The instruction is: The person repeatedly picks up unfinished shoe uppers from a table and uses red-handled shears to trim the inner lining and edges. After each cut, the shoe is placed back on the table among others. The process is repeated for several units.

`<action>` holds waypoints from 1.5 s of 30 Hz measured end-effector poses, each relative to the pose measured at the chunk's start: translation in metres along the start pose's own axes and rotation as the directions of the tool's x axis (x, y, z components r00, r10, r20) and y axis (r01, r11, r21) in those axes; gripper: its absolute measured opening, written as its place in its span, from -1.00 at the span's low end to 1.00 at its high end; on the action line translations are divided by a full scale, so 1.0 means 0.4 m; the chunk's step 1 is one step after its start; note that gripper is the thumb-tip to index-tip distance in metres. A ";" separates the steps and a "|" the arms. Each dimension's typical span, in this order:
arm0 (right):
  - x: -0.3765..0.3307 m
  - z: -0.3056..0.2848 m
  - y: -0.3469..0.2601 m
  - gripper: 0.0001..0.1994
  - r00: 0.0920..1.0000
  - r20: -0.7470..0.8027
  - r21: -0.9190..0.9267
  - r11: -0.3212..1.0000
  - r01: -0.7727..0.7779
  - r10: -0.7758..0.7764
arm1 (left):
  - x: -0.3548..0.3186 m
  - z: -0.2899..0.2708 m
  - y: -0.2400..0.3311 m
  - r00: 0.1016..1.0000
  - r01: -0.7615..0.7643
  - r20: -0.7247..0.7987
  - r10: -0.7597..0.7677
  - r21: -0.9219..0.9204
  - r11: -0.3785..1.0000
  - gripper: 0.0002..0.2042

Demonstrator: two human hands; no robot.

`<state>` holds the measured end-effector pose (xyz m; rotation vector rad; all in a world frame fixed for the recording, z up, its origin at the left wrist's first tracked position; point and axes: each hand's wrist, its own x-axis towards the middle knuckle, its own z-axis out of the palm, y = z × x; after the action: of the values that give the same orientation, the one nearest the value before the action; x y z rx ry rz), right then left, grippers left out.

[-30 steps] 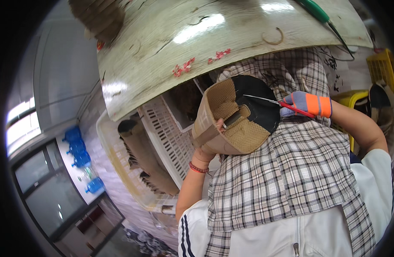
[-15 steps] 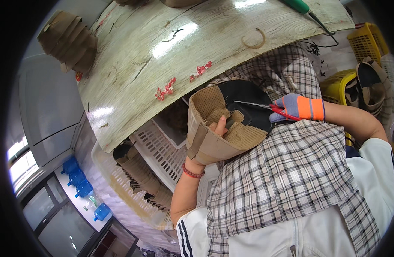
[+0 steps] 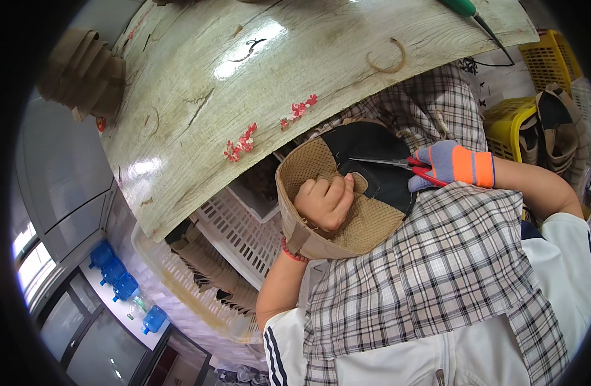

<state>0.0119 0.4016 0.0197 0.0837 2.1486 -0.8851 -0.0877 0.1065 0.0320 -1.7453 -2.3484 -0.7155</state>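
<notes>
Just beside the desk [image 3: 192,83], the tan-and-black fabric piece [image 3: 376,224] sits against the person's checked apron [image 3: 430,251]. The left hand [image 3: 326,201] curls inside it, pinching what I can't tell; the gloved right hand [image 3: 445,166] grips red-handled scissors [image 3: 408,165].

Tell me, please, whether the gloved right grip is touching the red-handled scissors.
Touching: the head view shows the gloved right grip closed on the red-handled scissors at their handle end.
</notes>
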 end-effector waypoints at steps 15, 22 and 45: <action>0.002 -0.022 -0.022 -0.17 0.999 0.052 -0.123 0.992 -0.006 0.012 | -0.185 0.015 0.051 0.957 0.236 -0.040 -0.288 -0.469 0.851 -0.75; 0.002 -0.026 -0.034 -0.31 0.995 0.075 -0.132 0.990 -0.052 0.063 | -0.063 -0.002 0.042 0.961 0.179 -0.177 -0.211 -0.181 0.967 -0.63; -0.015 -0.201 -0.065 -0.58 0.943 0.323 -0.138 0.982 0.126 -0.075 | -0.092 0.007 0.054 0.916 0.219 -0.191 -0.352 -0.498 0.839 -0.84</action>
<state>-0.0450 0.4329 0.0741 -0.2361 1.9231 -0.7278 -0.0551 0.0804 0.0219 -1.3054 -2.3933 -1.5816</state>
